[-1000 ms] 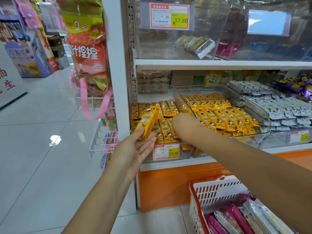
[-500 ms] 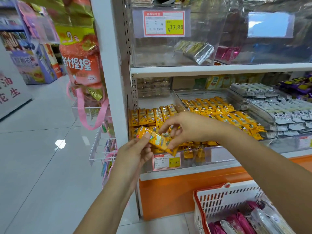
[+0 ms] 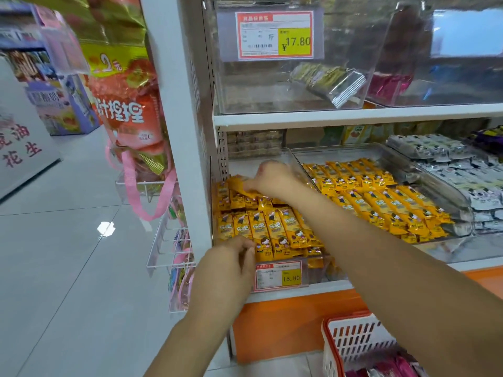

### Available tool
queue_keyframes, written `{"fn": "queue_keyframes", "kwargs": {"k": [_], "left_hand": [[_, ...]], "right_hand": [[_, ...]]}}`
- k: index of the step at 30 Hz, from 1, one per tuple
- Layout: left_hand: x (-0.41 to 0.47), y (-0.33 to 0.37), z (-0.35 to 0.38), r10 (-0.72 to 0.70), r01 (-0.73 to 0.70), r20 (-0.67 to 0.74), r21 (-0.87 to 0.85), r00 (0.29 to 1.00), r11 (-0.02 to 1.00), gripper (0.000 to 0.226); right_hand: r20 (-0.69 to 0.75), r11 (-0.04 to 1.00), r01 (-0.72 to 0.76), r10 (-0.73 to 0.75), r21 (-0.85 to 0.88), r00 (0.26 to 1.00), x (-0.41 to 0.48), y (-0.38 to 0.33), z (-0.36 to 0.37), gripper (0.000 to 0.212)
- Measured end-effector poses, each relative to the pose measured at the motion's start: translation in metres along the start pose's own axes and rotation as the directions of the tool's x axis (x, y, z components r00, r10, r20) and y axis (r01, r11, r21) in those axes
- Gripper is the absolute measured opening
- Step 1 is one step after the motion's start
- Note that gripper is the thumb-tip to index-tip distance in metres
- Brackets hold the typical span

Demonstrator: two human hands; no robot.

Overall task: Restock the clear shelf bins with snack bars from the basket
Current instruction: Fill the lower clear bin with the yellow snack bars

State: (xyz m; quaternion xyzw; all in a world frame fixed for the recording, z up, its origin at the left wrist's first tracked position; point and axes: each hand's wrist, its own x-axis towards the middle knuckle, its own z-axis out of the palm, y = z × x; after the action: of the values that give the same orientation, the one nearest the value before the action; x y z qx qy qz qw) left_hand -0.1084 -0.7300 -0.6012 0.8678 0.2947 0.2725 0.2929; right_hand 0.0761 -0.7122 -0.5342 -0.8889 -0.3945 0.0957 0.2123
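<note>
Shop shelving, lower tier. Snack bar [image 3: 239, 186], passed between both hands half a second ago, now lies at the back of the left clear bin [image 3: 253, 164] — pinched by the right hand [image 3: 272, 178]. Left hand [image 3: 226, 268] curls at the front row, grip indeterminate — basket [image 3: 353, 341] stock remains.

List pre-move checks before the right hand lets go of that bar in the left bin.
1. Right hand pinches a yellow bar over the back row: ok.
2. Bar flat and lined up with that row: not ok, it is tilted.
3. Free space in the left bin behind the back row: ok.
4. Left hand clear of the front row: not ok, its fingers are at the front bars; whether it grips one, cannot tell.
5. Yellow bars left in the basket: cannot tell, only pink packets show.
</note>
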Motion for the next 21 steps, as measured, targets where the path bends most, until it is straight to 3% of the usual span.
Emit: {"fn": "queue_keyframes", "kwargs": {"k": [3,5,7,10,12,16,19,21], "left_hand": [[0.003,-0.003,-0.002,0.0,0.0,-0.004,-0.019,1.0,1.0,0.017],[0.004,-0.005,-0.002,-0.006,0.006,-0.008,-0.042,1.0,0.999,0.018],[0.004,-0.007,-0.001,0.009,-0.009,-0.011,-0.029,1.0,1.0,0.019],[0.004,-0.01,0.0,0.056,-0.057,0.005,0.024,0.998,0.998,0.019],[0.003,-0.012,0.002,0.094,-0.096,0.027,0.069,0.995,0.993,0.018],[-0.001,-0.008,0.002,0.156,-0.155,0.002,0.071,0.988,0.985,0.018],[-0.012,0.004,0.004,0.255,-0.255,-0.081,0.003,0.964,0.967,0.024],[-0.022,0.015,0.011,0.304,-0.309,-0.098,-0.045,0.948,0.95,0.031]], "right_hand": [[0.046,1.0,0.004,-0.002,-0.03,0.999,0.029,-0.024,0.019,0.048],[0.049,0.997,0.002,-0.005,0.074,0.999,0.037,-0.034,0.031,0.05],[0.055,0.988,0.0,-0.008,0.154,0.998,0.039,-0.037,0.039,0.046],[0.066,0.997,-0.005,-0.001,0.077,0.998,0.037,-0.035,0.041,0.029],[0.059,0.991,-0.041,0.034,0.126,0.998,0.029,-0.036,0.035,0.027],[0.088,0.99,0.052,-0.064,0.133,0.994,0.006,-0.032,0.018,0.026],[-0.044,0.979,0.152,-0.147,0.138,0.988,-0.034,-0.016,-0.006,0.006],[-0.085,0.966,0.244,-0.237,0.088,0.968,-0.07,0.006,-0.023,0.014]]}}
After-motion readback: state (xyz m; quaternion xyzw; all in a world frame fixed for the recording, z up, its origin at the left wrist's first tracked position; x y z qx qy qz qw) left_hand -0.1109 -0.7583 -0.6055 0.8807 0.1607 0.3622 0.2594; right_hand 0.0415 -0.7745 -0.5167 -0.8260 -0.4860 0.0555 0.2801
